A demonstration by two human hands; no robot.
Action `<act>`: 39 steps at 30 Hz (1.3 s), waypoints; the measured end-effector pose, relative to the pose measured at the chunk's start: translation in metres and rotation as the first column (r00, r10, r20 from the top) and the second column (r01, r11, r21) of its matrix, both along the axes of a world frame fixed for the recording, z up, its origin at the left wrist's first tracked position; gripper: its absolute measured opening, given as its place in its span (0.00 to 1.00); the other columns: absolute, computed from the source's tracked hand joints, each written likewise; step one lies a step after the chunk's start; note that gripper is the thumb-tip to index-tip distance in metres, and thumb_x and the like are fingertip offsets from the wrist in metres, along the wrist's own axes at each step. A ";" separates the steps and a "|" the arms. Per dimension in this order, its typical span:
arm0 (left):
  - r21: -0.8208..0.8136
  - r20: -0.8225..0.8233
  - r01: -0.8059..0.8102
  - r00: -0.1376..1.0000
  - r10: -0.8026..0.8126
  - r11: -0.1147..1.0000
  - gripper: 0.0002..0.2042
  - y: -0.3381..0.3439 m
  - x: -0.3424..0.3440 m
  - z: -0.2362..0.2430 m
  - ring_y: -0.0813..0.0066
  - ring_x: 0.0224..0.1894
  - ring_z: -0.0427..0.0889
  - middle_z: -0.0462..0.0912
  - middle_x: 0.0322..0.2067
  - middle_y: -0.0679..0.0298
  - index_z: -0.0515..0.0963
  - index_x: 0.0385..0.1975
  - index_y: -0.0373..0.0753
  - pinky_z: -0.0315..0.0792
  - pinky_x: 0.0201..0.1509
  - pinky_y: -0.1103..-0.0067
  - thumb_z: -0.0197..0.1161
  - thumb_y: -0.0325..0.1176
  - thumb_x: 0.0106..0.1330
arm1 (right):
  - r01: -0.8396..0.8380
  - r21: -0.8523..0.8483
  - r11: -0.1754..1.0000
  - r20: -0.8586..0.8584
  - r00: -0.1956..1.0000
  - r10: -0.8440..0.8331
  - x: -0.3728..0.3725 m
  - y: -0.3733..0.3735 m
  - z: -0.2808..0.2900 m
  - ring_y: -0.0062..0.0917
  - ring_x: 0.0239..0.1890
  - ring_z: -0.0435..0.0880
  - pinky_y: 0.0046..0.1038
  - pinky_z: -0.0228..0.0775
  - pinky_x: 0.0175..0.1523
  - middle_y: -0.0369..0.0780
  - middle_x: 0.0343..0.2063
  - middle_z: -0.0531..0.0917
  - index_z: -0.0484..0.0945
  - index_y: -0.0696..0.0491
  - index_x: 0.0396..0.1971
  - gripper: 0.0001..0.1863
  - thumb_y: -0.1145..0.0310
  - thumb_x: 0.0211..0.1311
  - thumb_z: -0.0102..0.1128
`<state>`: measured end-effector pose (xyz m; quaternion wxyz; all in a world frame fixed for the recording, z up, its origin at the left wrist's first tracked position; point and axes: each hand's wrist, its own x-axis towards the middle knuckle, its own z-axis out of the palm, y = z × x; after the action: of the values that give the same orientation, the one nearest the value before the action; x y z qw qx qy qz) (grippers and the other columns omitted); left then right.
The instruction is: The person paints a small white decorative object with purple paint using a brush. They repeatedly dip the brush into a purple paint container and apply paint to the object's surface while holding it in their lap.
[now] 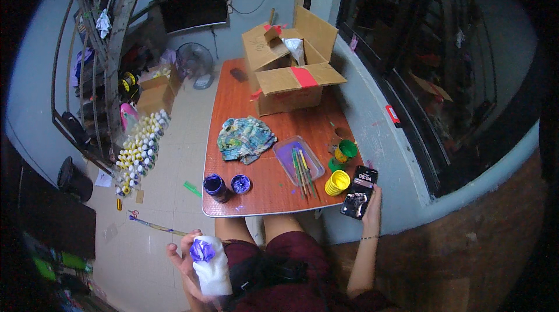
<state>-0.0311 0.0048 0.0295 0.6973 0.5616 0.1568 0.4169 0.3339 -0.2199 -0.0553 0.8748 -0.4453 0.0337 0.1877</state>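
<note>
My left hand (187, 265) is closed around a white rounded piece (212, 274) with a shiny purple patch near its top. A paintbrush (157, 226) with a bluish tip sticks out leftward from the same hand. My right hand (372, 204) grips a smartphone (358, 192) with its screen lit, beside the table's right front corner. Nearest to it stands an open yellow paint jar (337, 184). At the table's left front are a dark purple paint jar (216, 188) and a round lid (240, 184) smeared with purple.
On the red-brown table (262, 195) lie a crumpled patterned cloth (246, 138), a plastic tray (283, 154) with several brushes, a green paint jar (346, 149) and an open cardboard box (291, 99). Many white and yellow pieces (140, 152) cover the floor at left. A fan (195, 60) stands behind.
</note>
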 end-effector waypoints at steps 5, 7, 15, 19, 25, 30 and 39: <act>0.171 -0.112 -0.068 0.990 0.088 0.983 0.50 0.008 -0.007 -0.024 0.65 0.57 0.59 0.62 0.48 0.56 0.46 0.55 0.45 0.45 0.63 0.69 0.73 0.45 0.32 | 0.057 -0.435 0.899 0.151 0.989 0.010 0.021 0.008 -0.007 0.25 0.29 0.78 0.26 0.70 0.35 0.42 0.28 0.79 0.73 0.58 0.37 0.18 0.59 0.60 0.44; 0.253 0.003 -0.028 1.000 0.029 0.967 0.56 0.011 -0.001 -0.019 0.59 0.58 0.58 0.61 0.50 0.52 0.43 0.56 0.46 0.48 0.62 0.66 0.75 0.47 0.26 | 0.103 -0.724 0.682 0.298 0.938 0.175 0.064 -0.016 -0.047 0.30 0.30 0.78 0.29 0.69 0.36 0.46 0.28 0.79 0.73 0.60 0.36 0.18 0.59 0.59 0.45; 0.373 0.153 0.069 0.979 -0.135 0.925 0.60 0.027 0.019 -0.006 0.50 0.57 0.55 0.61 0.49 0.47 0.45 0.55 0.57 0.47 0.60 0.61 0.77 0.43 0.14 | 0.472 -0.873 0.120 0.477 0.779 0.408 0.048 0.014 -0.024 0.49 0.32 0.76 0.40 0.66 0.36 0.55 0.28 0.77 0.73 0.64 0.33 0.17 0.63 0.60 0.43; 0.414 0.154 0.125 0.967 -0.205 0.902 0.59 0.029 0.031 0.004 0.50 0.58 0.54 0.61 0.50 0.48 0.45 0.55 0.59 0.44 0.60 0.60 0.78 0.44 0.15 | 0.426 -0.905 -0.022 0.375 0.820 0.433 0.041 0.014 -0.006 0.50 0.34 0.75 0.39 0.66 0.37 0.56 0.30 0.76 0.73 0.67 0.33 0.17 0.65 0.60 0.44; 0.499 0.118 0.207 0.946 -0.303 0.842 0.56 0.030 0.045 0.012 0.51 0.58 0.53 0.60 0.51 0.49 0.47 0.53 0.60 0.41 0.61 0.58 0.80 0.40 0.18 | 0.442 -0.738 0.510 0.627 0.729 0.275 -0.015 0.032 0.057 0.31 0.38 0.77 0.28 0.67 0.43 0.45 0.36 0.79 0.70 0.60 0.44 0.16 0.68 0.60 0.47; 0.592 0.050 0.279 0.924 -0.379 0.756 0.52 0.023 0.066 0.015 0.50 0.59 0.53 0.57 0.53 0.48 0.46 0.55 0.55 0.43 0.59 0.57 0.77 0.40 0.28 | -0.488 -0.561 0.669 0.538 0.399 0.742 -0.117 0.105 0.096 0.26 0.51 0.71 0.27 0.60 0.55 0.41 0.45 0.74 0.66 0.58 0.49 0.21 0.77 0.53 0.52; 0.526 0.118 0.307 0.897 -0.426 0.793 0.52 0.012 0.079 0.007 0.51 0.57 0.56 0.56 0.53 0.48 0.44 0.55 0.52 0.41 0.60 0.54 0.76 0.41 0.29 | -0.825 0.229 0.517 0.156 0.555 0.817 -0.142 0.138 0.006 0.24 0.43 0.75 0.27 0.67 0.49 0.39 0.41 0.76 0.70 0.55 0.42 0.16 0.76 0.51 0.57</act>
<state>0.0477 0.0173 0.0363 0.6109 0.6885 -0.1496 0.3611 0.1919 -0.0816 -0.0491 0.7357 -0.2845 -0.2190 0.5743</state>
